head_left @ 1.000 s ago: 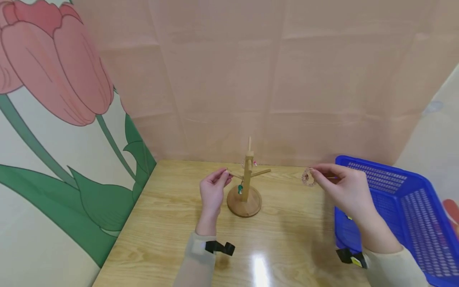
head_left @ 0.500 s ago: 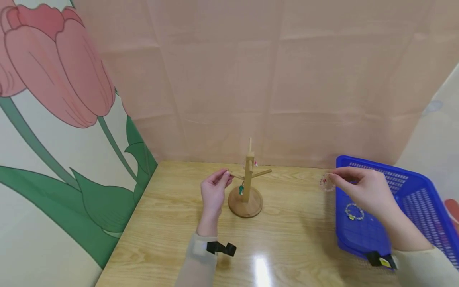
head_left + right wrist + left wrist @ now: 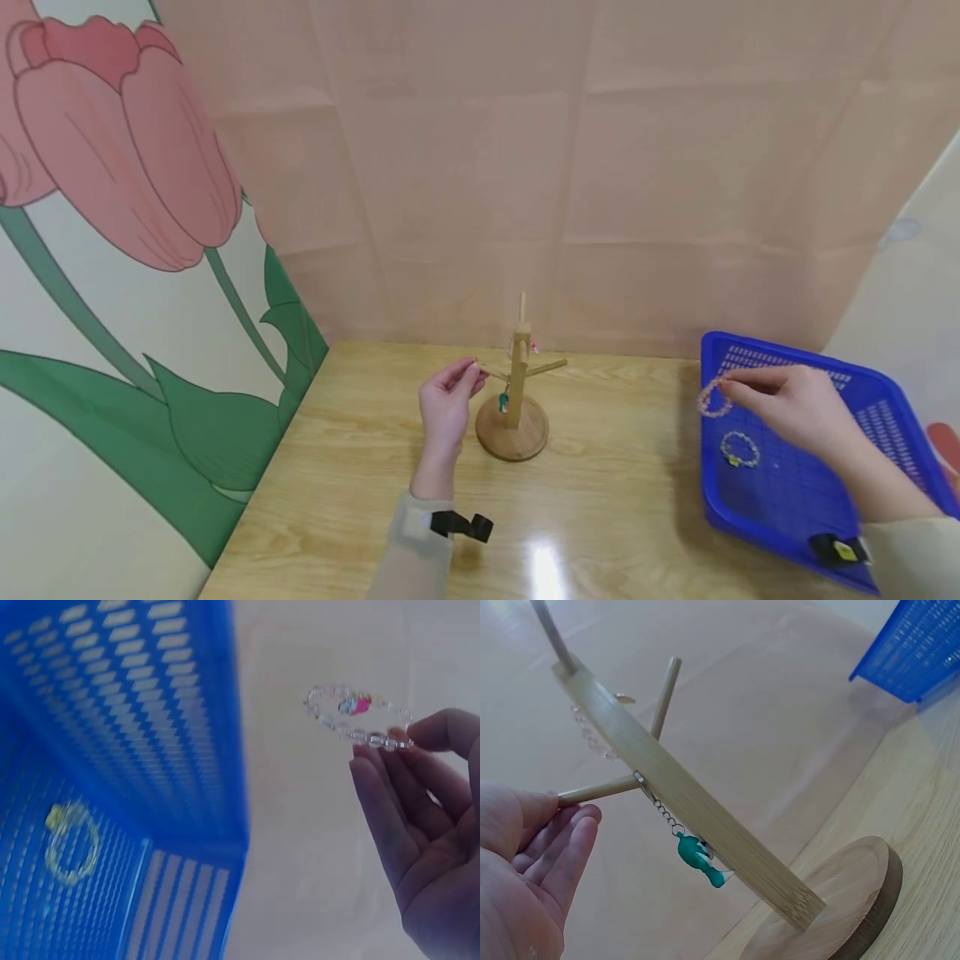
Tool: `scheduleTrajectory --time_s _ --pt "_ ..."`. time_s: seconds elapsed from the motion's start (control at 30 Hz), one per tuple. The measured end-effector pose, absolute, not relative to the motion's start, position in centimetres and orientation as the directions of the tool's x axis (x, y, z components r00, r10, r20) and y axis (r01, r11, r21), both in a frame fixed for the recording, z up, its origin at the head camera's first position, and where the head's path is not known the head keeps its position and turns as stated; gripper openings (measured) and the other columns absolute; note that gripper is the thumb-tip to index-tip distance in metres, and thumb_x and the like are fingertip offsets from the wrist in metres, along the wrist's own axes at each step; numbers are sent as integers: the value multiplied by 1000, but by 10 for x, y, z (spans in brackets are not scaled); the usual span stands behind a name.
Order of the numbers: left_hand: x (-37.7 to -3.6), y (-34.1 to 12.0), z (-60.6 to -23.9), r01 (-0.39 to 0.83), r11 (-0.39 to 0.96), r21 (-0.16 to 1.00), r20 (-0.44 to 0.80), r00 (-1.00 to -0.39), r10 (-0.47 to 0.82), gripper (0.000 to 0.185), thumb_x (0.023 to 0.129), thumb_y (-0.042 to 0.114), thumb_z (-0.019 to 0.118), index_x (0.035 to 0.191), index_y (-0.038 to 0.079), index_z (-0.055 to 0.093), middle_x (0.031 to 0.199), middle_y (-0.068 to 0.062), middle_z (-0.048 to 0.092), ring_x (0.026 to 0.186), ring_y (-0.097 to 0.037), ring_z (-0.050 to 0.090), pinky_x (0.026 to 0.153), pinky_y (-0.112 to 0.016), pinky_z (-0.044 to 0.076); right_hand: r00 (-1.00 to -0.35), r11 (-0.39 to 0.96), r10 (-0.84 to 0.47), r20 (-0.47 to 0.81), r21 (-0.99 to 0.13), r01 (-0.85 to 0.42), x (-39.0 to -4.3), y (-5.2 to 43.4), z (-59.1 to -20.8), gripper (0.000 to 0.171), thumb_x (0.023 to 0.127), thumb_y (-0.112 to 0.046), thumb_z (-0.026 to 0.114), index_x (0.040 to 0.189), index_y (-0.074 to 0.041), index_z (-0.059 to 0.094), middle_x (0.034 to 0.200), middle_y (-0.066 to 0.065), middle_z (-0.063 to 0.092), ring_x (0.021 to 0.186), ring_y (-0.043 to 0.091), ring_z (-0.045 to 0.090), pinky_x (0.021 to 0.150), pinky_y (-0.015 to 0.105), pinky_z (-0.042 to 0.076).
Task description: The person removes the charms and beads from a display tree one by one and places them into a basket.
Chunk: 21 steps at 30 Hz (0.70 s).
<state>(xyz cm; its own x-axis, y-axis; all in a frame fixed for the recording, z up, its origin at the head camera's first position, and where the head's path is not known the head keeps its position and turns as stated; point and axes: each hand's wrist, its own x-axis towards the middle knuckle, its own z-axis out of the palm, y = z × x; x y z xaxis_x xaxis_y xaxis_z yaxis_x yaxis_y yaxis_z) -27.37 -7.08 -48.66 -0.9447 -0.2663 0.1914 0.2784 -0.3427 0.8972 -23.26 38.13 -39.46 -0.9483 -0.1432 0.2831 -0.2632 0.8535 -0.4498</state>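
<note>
My left hand pinches the tip of a wooden peg on an upright wooden stand. From that peg, close to the post, hangs a keychain with a green figure. Another beaded piece with pinkish clear beads hangs on the stand's far side, partly hidden by the post. Over the left rim of a blue basket, my right hand holds a clear pinkish beaded bracelet between thumb and fingers. A small pink and blue charm is on this bracelet.
The blue plastic basket, with perforated walls, stands at the right of the wooden table. Inside it lies a yellowish beaded bracelet with a yellow charm. Behind the table hangs a pinkish cloth; a tulip-painted wall is at left.
My right hand has moved right with the bracelet, from beside the basket to over its left rim, uncovering the yellowish bracelet inside. The left hand stays on the peg.
</note>
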Motion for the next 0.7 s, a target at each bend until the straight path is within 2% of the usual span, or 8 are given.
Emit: scheduleTrajectory --time_s 0.07,0.3,0.5,0.6,0.7 --pt "-273 -71 -487 273 -342 899 187 -946 -264 16 99 -2 75 113 -10 76 103 -31 74 86 -19 79 85 -33 68 -947 864 -163 277 -423 -273 -235 390 -398 23 98 -33 81 111 -14 86 101 10 82 88 -17 56 63 17 52" --pt "-272 -71 -489 266 -350 898 176 -947 -268 15 99 -3 75 112 -10 76 108 -38 71 86 -19 79 85 -32 68 -916 885 -262 304 -302 -354 -245 420 -407 23 95 -25 85 110 -7 85 92 7 82 67 -4 61 50 24 46" --pt "-272 -70 -486 272 -346 898 183 -946 -267 16 99 -3 74 113 -11 76 107 -37 72 86 -18 79 85 -32 68 -931 914 -246 268 -255 -315 -253 444 -411 23 95 -25 85 107 -5 84 91 5 81 73 3 69 56 23 56" --pt "-273 -70 -486 274 -344 898 188 -946 -263 16 99 -3 74 113 -11 76 109 -40 70 86 -18 79 85 -33 68 -944 923 -240 228 -248 -295 -256 453 -413 23 96 -24 84 106 -3 83 91 6 80 73 8 71 57 22 57" --pt "-273 -71 -485 275 -341 899 189 -946 -264 16 99 -3 74 113 -11 76 110 -41 70 86 -17 79 85 -32 68 -944 927 -249 218 -230 -298 -258 460 -416 18 96 -19 84 105 -4 83 91 4 80 73 7 70 57 22 57"
